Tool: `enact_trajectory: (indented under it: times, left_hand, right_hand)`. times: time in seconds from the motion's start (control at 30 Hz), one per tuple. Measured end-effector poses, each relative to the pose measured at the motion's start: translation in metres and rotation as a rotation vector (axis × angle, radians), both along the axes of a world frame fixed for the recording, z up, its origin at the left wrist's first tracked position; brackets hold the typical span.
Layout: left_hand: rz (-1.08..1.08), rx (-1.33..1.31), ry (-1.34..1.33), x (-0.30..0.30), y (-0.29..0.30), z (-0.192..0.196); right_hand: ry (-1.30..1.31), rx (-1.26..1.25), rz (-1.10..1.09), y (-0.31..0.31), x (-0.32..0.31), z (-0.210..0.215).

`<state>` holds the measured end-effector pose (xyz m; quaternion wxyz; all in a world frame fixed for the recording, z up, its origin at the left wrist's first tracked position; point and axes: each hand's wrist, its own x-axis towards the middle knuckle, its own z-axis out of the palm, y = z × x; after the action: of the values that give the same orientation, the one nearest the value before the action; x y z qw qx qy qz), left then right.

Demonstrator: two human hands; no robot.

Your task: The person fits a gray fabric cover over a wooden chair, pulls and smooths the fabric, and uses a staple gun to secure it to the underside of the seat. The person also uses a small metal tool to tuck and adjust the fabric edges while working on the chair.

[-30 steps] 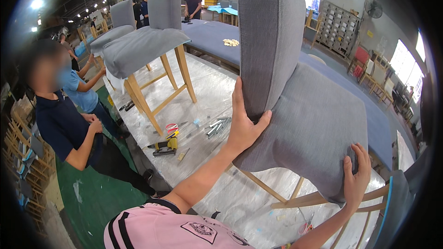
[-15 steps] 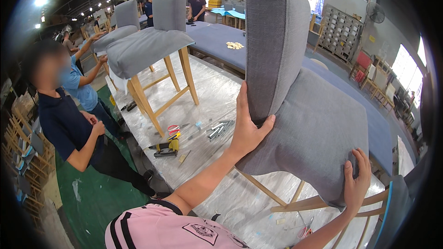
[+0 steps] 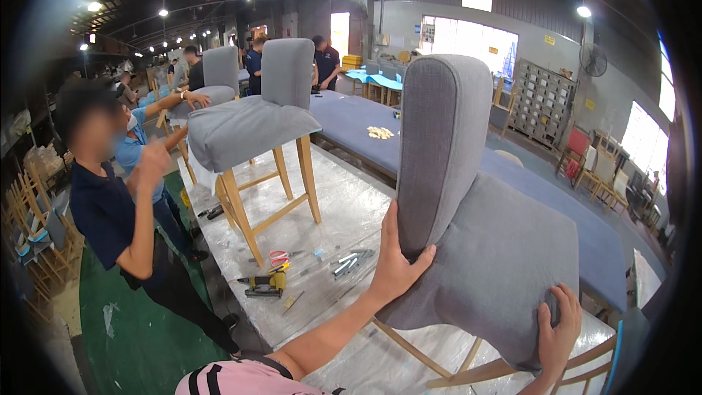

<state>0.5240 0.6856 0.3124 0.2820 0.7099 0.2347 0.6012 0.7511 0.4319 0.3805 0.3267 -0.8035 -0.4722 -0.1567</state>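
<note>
A grey upholstered bar chair (image 3: 512, 241) with wooden legs stands in front of me on a plastic-covered table (image 3: 344, 208). My left hand (image 3: 401, 267) grips the lower corner of its backrest (image 3: 431, 153), index finger up along the side panel and thumb at the crease where back meets seat. At the seat's front corner, my right hand (image 3: 560, 325) is curled over the fabric with bent fingers. Its fingertips press on the cover. Loose grey fabric droops along the seat's near side.
Another grey bar chair (image 3: 252, 128) stands farther left. Near it lie a yellow-black staple gun (image 3: 263, 284), red-handled scissors (image 3: 281, 256) and several metal rods (image 3: 352, 262). A person in a dark shirt (image 3: 110, 212) stands at left. A blue-covered table (image 3: 351, 113) runs behind.
My view has tilted up, so the chair sits lower in the picture. Both hands keep their places on it. The person in the dark shirt has raised a hand toward the head.
</note>
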Motion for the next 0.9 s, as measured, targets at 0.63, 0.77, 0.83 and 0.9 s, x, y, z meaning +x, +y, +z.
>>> enact_trajectory:
  times: [0.63,0.77,0.83,0.9]
  left_hand:
    - [0.005,-0.041,0.005,-0.004,-0.003,-0.008]
    - [0.010,0.010,-0.007,0.003,0.001,-0.007]
    - [0.012,-0.008,0.000,0.000,-0.004,-0.005]
    - [0.005,-0.039,-0.012,-0.001,-0.007,-0.008]
  right_hand:
    - [-0.069,-0.045,-0.008,0.001,0.007,-0.011]
    - [-0.106,-0.006,0.014,-0.001,0.015,-0.013]
    - [-0.097,0.010,0.010,-0.003,0.013,-0.013]
    - [-0.053,-0.008,0.006,-0.004,0.003,-0.007]
